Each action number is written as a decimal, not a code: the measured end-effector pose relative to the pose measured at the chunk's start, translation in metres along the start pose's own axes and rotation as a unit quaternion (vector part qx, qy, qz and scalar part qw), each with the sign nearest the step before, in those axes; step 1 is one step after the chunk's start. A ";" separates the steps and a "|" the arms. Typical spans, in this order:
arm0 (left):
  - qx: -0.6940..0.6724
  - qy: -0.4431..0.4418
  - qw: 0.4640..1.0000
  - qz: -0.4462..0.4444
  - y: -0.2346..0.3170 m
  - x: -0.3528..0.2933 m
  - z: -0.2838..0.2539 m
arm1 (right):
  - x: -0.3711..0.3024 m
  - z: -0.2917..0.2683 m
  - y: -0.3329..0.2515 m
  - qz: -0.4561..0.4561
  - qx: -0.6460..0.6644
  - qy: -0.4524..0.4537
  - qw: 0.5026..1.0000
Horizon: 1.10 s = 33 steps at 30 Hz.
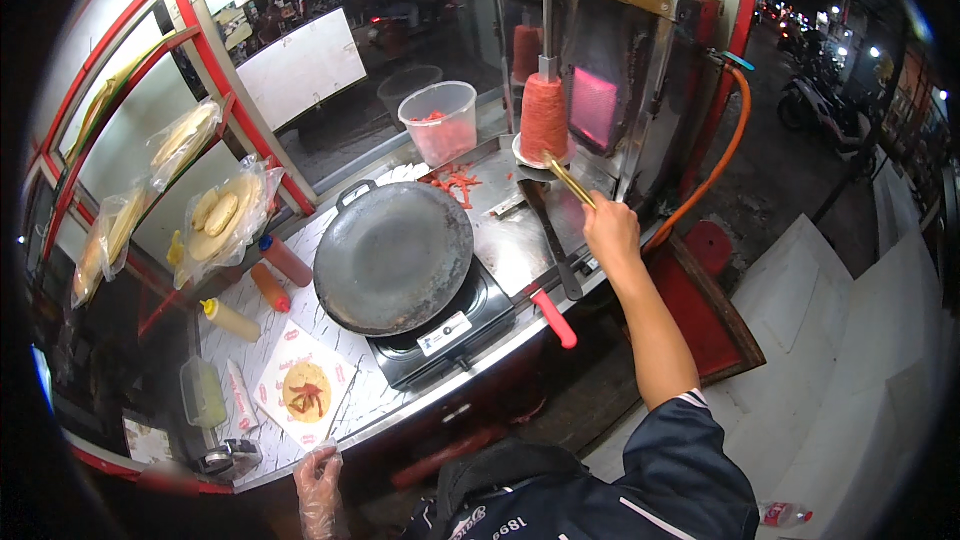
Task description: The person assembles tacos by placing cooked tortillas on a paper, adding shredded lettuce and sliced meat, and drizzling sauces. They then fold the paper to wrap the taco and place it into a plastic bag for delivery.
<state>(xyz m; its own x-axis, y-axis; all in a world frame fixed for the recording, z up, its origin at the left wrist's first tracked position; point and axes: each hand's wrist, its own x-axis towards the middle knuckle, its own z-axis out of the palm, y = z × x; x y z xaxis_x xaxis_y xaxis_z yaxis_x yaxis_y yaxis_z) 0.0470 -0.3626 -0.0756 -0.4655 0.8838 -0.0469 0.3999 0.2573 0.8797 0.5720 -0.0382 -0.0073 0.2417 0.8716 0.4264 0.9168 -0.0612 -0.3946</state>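
My right hand (611, 232) grips gold-coloured tongs (572, 183), their tips at the foot of a reddish cone of meat (543, 118). The cone stands upright on a vertical spit, above a white dish, beside a glowing pink heater panel (594, 108). At the counter's front edge, my left hand (319, 485) wears a clear plastic glove. Its fingers are loosely bent by the near corner of a printed paper sheet (337, 372), with no held thing visible. A round flatbread (318, 376) topped with brown strips lies on that sheet.
A dark griddle pan (394, 258) covers a gas stove (446, 332) mid-counter. A long dark blade (548, 230) and a red-handled knife (554, 320) lie to its right. Behind stands a clear tub (440, 123). Sauce bottles (231, 320) and bagged flatbreads (228, 215) are at left. An orange hose (737, 145) hangs right.
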 end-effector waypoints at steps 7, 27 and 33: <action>-0.041 -0.016 0.999 -0.027 -0.003 0.001 0.000 | -0.030 -0.030 0.013 0.027 -0.018 0.004 0.999; -0.009 -0.051 0.997 -0.049 -0.009 0.010 0.013 | -0.057 0.042 -0.003 0.014 -0.087 -0.118 0.989; 0.040 -0.127 0.980 -0.146 0.036 -0.014 -0.008 | 0.016 -0.058 0.000 -0.148 -0.066 0.197 0.967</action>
<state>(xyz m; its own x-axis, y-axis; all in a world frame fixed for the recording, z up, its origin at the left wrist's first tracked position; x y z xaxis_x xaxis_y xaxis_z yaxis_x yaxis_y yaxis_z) 0.0617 -0.3693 -0.0398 -0.3626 0.8336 -0.4166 0.3437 0.5351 0.7717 0.5948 -0.0521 0.0469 0.0408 0.6097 0.7916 0.9905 0.0793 -0.1121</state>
